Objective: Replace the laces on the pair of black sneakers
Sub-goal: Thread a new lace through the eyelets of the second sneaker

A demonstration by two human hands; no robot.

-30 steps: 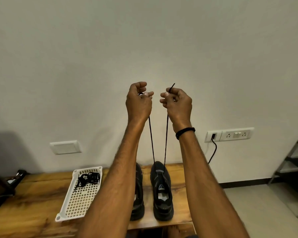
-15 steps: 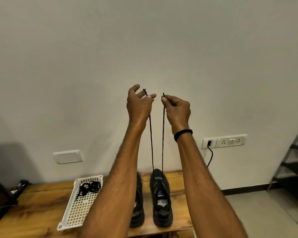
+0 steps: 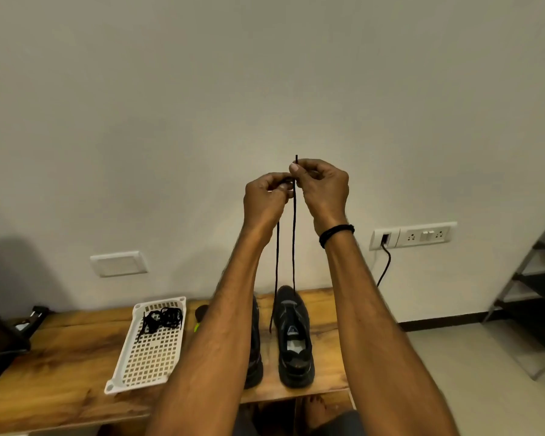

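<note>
Lace [image 3: 294, 247]: black; two taut strands run from the hands down to the toe end of the sneaker. Which eyelets it passes through is too small to tell.
Left hand [image 3: 266, 196]: raised high before the wall, fingers curled, pinching one end of the lace.
Right hand [image 3: 324, 187]: level with the left and seemingly touching it. Thumb and forefinger pinch the other end, whose tip stands up above the fingers.
Reason for hold: likely a length check. With both ends brought together and pulled straight up, any unevenness shows at the tips, so the lace can be centred before crossing begins.
Sneaker [image 3: 293, 338]: black, on the table, toe toward the wall, tongue open and upper otherwise unlaced. It is set square to the person, which suits a straight upward pull.
Second sneaker [image 3: 256, 341]: just beside the first, largely hidden behind the left forearm. No lace seen on it.
Tray [image 3: 159, 302]: white perforated plastic, on the table apart from the sneakers, within reach.
Tray contents: a tangle of black laces [image 3: 162, 319] at the far end, kept together off the table; whether old or new I cannot tell.
Table [image 3: 60, 357]: wooden, against the wall.
Stage: early by my judgement; one sneaker just started, the other untouched.
</note>
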